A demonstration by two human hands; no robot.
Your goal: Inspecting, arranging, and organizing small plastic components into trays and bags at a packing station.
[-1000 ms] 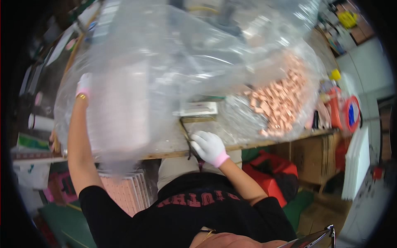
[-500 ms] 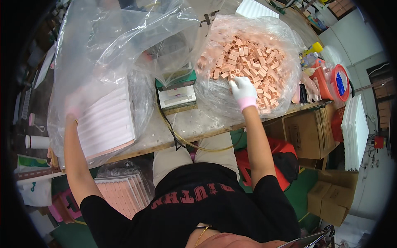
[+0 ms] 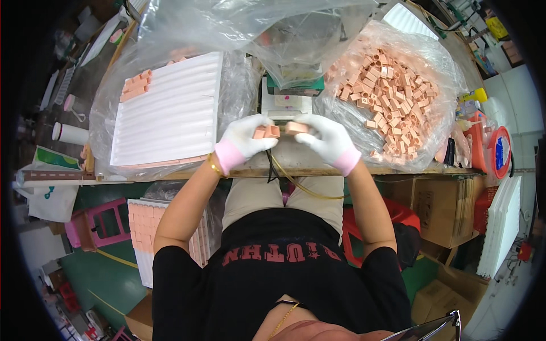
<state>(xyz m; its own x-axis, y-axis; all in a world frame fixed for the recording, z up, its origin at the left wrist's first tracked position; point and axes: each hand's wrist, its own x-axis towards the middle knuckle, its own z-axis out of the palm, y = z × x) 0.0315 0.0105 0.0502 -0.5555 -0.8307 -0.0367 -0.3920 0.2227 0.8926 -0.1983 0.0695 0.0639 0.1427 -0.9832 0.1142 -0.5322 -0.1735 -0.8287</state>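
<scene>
Both grips are pinching something: the left hand [image 3: 244,138] has a peach block [image 3: 273,132] between its thumb and fingers, and the right hand [image 3: 330,141] pinches a second block [image 3: 295,128] the same way. It is hard to tell if the left hand has just one, because the glove hides part of it. The two blocks are close together but not touching, over the worktop [image 3: 311,161], just in from the middle of its front edge. The small gap between them looks like what matters most. The second block's long side goes left to right, so one end points at the left hand. The peach block shows a square hole, turned right and up. Each block is nearest to the hand that has it. Just behind the hands sits a small green and white box [image 3: 294,102]. Toward the worktop's right edge is a big heap [image 3: 395,105] of more blocks on clear plastic [image 3: 344,133], nearer the right hand. Toward its left edge lies a white ridged sheet [image 3: 168,113], nearer the left hand.
</scene>
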